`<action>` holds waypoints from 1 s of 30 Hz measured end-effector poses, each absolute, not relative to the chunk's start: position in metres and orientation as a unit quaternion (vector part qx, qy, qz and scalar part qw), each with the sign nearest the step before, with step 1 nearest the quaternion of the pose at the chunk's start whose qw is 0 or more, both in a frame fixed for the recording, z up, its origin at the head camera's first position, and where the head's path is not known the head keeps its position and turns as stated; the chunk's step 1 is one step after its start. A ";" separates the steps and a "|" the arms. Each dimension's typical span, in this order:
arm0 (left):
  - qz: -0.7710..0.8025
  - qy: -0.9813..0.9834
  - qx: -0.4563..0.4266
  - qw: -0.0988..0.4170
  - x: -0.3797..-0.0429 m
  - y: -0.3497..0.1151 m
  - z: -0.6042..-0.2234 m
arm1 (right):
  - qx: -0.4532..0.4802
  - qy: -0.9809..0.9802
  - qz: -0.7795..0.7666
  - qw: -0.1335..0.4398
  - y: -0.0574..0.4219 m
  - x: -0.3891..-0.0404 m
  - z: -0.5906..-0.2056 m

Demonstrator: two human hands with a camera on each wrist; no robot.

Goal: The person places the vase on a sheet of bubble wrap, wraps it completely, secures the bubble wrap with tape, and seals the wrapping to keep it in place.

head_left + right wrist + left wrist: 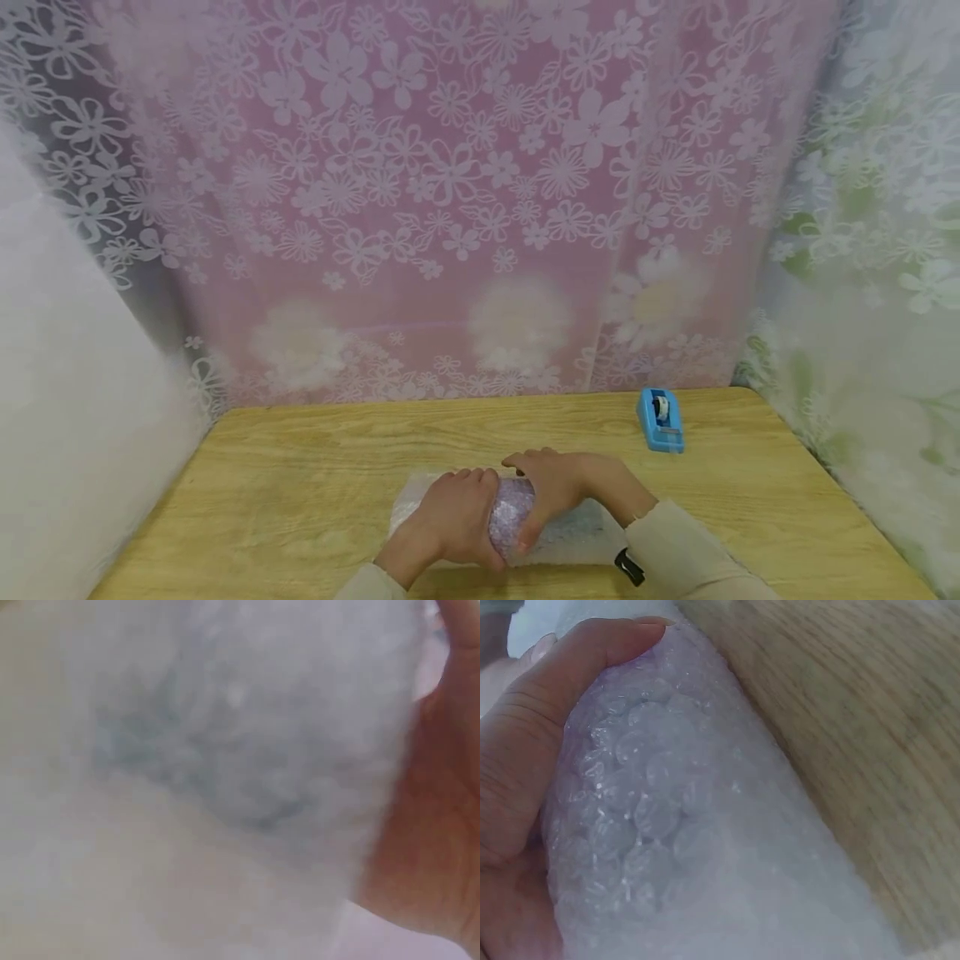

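Observation:
A bubble-wrapped bundle [512, 510], tinted lilac in the middle, lies near the front of the table. My left hand [459, 518] grips its left part from above, thumb on the near side and fingers over the far side. Around its right part curls my right hand [557, 485], with the thumb pressed on the near face. Clear bubble wrap [652, 802] fills much of the left wrist view, next to the left thumb. The right wrist view is blurred; whitish wrap [225, 750] covers most of it beside the right palm. What lies inside the wrap is hidden.
A blue tape dispenser [661, 420] stands at the back right of the wood-grain table [300, 467]. Behind the table hangs a pink floral curtain [450, 208], with pale sheets at both sides. A small black piece [628, 567] shows by the right sleeve.

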State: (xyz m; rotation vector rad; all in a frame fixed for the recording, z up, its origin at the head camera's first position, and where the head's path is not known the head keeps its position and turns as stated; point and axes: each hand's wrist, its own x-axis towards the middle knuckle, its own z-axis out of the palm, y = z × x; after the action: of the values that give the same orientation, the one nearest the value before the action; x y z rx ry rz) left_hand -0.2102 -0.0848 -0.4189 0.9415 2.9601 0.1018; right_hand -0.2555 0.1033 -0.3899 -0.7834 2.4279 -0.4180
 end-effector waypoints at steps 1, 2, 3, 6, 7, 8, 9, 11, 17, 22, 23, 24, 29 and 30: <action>0.034 0.953 0.302 0.019 -0.210 -0.085 -0.418 | -0.291 0.909 -0.158 0.254 0.104 -0.252 -0.389; 0.035 0.953 0.300 0.021 -0.211 -0.085 -0.418 | -0.295 0.912 -0.162 0.234 0.105 -0.248 -0.388; 0.037 0.953 0.299 0.022 -0.211 -0.085 -0.418 | -0.299 0.915 -0.166 0.216 0.105 -0.244 -0.388; 0.039 0.954 0.296 0.022 -0.212 -0.084 -0.417 | -0.317 0.921 -0.158 0.162 0.107 -0.234 -0.387; 0.039 0.954 0.295 0.022 -0.212 -0.084 -0.417 | -0.323 0.923 -0.149 0.145 0.108 -0.231 -0.387; 0.038 0.955 0.295 0.022 -0.212 -0.084 -0.417 | -0.330 0.925 -0.140 0.129 0.108 -0.228 -0.386; 0.039 0.955 0.294 0.024 -0.212 -0.084 -0.418 | -0.337 0.926 -0.131 0.113 0.108 -0.226 -0.386; 0.039 0.955 0.293 0.029 -0.213 -0.084 -0.418 | -0.347 0.927 -0.112 0.085 0.108 -0.220 -0.386; 0.050 0.953 0.295 0.040 -0.216 -0.085 -0.420 | -0.367 0.927 -0.076 0.031 0.105 -0.202 -0.391; 0.054 0.952 0.297 0.047 -0.218 -0.086 -0.418 | -0.373 0.926 -0.056 0.005 0.102 -0.191 -0.399; 0.055 0.952 0.297 0.051 -0.218 -0.086 -0.418 | -0.370 0.927 -0.056 0.003 0.101 -0.190 -0.401; 0.056 0.952 0.297 0.054 -0.218 -0.086 -0.418 | -0.369 0.928 -0.054 -0.001 0.101 -0.189 -0.403; 0.073 0.949 0.298 0.072 -0.219 -0.086 -0.415 | -0.353 0.933 -0.054 -0.032 0.098 -0.186 -0.417; 0.078 0.948 0.298 0.075 -0.219 -0.086 -0.415 | -0.351 0.934 -0.051 -0.043 0.097 -0.186 -0.420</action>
State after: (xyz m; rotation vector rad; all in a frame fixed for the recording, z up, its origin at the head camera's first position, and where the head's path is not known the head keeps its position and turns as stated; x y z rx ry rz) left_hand -0.2194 -0.0859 -0.4148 0.8945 2.8451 0.2355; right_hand -0.1862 0.0971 -0.4200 -1.1343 3.0167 -0.1649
